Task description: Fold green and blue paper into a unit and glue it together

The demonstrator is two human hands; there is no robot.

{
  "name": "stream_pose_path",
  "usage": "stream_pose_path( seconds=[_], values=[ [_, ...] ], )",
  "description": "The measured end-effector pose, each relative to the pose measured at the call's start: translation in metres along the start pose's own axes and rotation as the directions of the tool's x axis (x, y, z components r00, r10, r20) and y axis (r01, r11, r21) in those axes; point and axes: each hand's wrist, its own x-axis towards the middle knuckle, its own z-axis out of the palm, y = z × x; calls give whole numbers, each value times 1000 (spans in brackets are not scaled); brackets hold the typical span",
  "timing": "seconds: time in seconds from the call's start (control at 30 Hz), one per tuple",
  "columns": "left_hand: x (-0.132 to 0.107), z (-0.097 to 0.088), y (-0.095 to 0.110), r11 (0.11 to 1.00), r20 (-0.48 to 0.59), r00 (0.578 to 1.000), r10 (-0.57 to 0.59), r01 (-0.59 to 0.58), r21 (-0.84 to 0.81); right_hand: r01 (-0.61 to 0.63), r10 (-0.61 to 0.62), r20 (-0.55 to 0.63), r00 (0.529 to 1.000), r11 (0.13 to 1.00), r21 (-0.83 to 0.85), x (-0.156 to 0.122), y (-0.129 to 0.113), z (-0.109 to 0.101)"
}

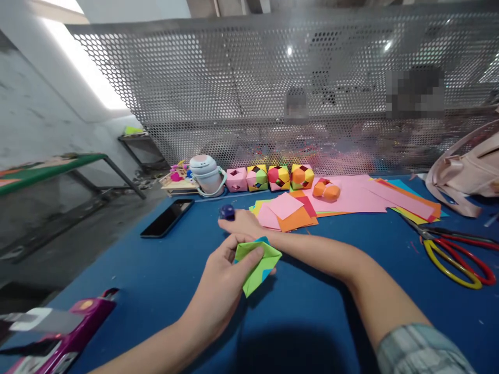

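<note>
My left hand (220,283) pinches a folded green and blue paper piece (258,264) a little above the blue table (319,322), thumb on top of the fold. My right hand (242,224) reaches across behind it, palm down, fingertips at a small dark blue round object (226,212); I cannot see whether the fingers grip it. Past the hands lies a loose pile of coloured paper squares (290,210).
A row of folded paper cubes (270,177) stands at the back by the perforated metal screen (273,93), with a white flask (206,175) to their left. A black phone (167,218) lies left; scissors (456,252) and a pink bag (468,174) right; a purple stapler (62,337) near left.
</note>
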Motion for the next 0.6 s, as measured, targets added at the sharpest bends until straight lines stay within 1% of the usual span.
stream_pose_path(
  seconds=[0.07, 0.17, 0.27, 0.33, 0.4, 0.47, 0.53, 0.6],
  values=[
    [-4, 1, -5, 1000, -11, 1000, -22, 22, 14, -12, 12, 11, 1000, 999, -39, 21, -11, 14],
    [-8, -1, -12, 998, -19, 998, -55, 55, 30, -14, 16, 26, 1000, 998, -55, 40, -20, 29],
    [-10, -2, -15, 995, -3, 996, -88, 88, 37, -16, 18, 33, 999, 998, -58, 45, -23, 37],
    [-11, -3, -16, 994, 2, 994, -106, 106, 33, -21, 23, 30, 999, 998, -61, 44, -21, 37],
    [-12, -3, -17, 992, 4, 992, -123, 123, 29, -22, 24, 21, 999, 998, -62, 37, -14, 32],
    [-13, -4, -16, 990, 22, 990, -139, 139, 29, 4, -3, 16, 1000, 999, -53, 23, -2, 23],
    [-13, -6, -15, 989, 51, 988, -145, 144, 33, 82, -81, 52, 995, 996, -19, 1, 14, 15],
    [-11, -7, -15, 991, 72, 989, -132, 130, 36, 132, -134, 120, 984, 991, 22, -26, 30, 11]
  ],
)
